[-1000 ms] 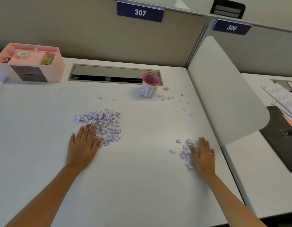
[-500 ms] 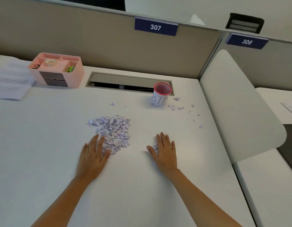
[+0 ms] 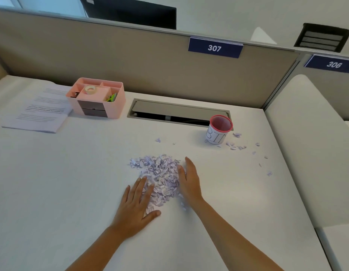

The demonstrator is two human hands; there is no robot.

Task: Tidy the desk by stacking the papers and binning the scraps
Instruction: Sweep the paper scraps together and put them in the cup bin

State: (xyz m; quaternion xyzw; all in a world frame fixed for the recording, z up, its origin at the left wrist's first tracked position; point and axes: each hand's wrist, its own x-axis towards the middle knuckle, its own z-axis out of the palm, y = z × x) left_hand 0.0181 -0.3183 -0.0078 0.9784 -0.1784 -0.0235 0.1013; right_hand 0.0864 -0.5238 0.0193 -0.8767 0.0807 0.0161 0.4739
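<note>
Scrap pile (image 3: 160, 177) lies between both flat, open-fingered hands — left hand (image 3: 136, 208) touching its near edge, right hand (image 3: 189, 180) its right side.

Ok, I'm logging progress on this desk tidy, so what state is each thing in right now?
scrap pile: heaped on the desk, not binned
left hand: flat, fingers straight, pressed against the pile's near-left edge
right hand: flat, fingers straight, against the pile's right side
bin cup: upright, contents not visible
stray scraps: scattered loose right of the cup
papers: stacked flat, far left
pink organiser: upright, drawers closed
</note>
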